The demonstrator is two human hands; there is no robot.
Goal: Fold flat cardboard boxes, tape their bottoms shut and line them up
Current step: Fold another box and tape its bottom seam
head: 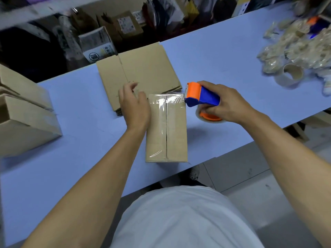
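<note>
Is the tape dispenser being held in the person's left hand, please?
No, the tape dispenser is gripped by the right hand, while the left hand rests on the box.

the tabletop [215, 56] is pale blue. the box [166, 129] and the flat cardboard stack [143, 68] are plain tan, the box under glossy clear tape [168, 101]. the tape dispenser [200, 97] is blue with orange parts. the shirt [188, 221] is white.

My box [166, 129] is matt brown cardboard under a glossy clear tape strip [167, 101], the dispenser [201, 95] is smooth orange-and-blue plastic, and the worktop [80, 158] is smooth matt blue.
</note>
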